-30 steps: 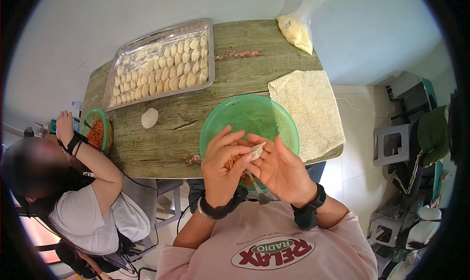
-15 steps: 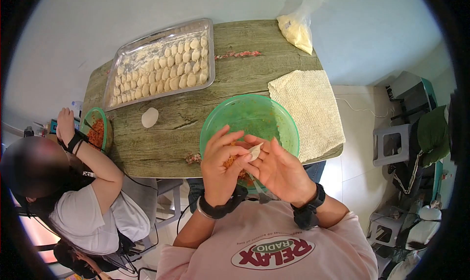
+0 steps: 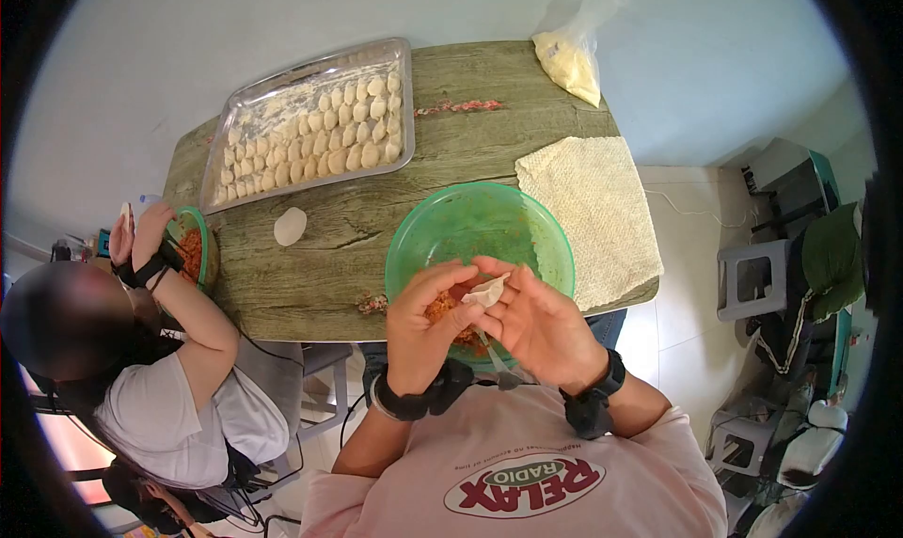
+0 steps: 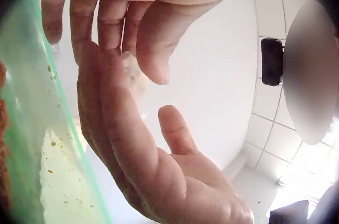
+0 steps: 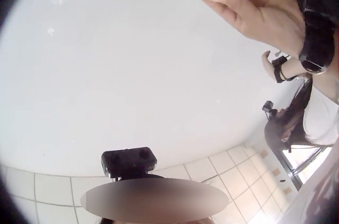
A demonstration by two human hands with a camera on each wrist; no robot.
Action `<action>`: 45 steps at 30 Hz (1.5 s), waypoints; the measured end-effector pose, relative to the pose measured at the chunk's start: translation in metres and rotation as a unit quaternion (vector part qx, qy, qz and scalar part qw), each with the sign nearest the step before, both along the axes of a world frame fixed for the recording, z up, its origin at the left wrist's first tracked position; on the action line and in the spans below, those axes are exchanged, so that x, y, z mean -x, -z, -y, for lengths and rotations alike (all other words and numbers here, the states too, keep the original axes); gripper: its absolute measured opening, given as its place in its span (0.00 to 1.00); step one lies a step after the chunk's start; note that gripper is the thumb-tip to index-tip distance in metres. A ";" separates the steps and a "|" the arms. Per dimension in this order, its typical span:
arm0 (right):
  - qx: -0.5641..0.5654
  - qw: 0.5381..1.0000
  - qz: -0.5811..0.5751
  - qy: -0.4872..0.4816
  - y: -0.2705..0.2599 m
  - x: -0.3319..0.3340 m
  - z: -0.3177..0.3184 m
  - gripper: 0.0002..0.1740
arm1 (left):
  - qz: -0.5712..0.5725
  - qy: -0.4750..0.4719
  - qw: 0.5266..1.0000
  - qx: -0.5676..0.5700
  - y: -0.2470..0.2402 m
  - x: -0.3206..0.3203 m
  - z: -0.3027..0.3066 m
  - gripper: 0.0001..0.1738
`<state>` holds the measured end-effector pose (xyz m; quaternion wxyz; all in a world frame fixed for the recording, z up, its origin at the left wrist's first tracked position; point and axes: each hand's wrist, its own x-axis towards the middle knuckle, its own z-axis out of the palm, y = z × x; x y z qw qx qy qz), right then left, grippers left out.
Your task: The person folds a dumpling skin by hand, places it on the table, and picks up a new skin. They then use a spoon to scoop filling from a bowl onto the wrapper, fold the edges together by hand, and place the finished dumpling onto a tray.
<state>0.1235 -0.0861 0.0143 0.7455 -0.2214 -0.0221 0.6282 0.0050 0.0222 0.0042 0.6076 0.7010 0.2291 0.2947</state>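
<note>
Head view: above the green bowl [image 3: 451, 232], pinching a dumpling [image 3: 485, 292] with left hand [image 3: 425, 320], steadying it against loosely open right hand [image 3: 546, 331].

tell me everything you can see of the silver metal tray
The shiny silver metal tray is rectangular, round-cornered and raised at the rim. It lies askew on the far left of the green-grey wood-look table. Rows of small pale dumplings cover much of it, and white flour dusts its upper-left part.
</note>
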 end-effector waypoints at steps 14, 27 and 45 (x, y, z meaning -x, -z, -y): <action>-0.018 0.999 0.037 -0.013 -0.017 -0.001 0.000 0.23 | 0.119 0.056 0.958 0.254 0.005 -0.002 0.003 0.24; 0.072 0.981 0.180 -0.024 -0.006 0.002 -0.003 0.18 | 0.169 0.099 0.886 0.421 0.010 -0.007 0.015 0.30; 0.043 0.926 0.375 0.013 0.003 0.004 -0.009 0.23 | 0.189 0.080 0.841 0.500 0.015 -0.015 0.020 0.32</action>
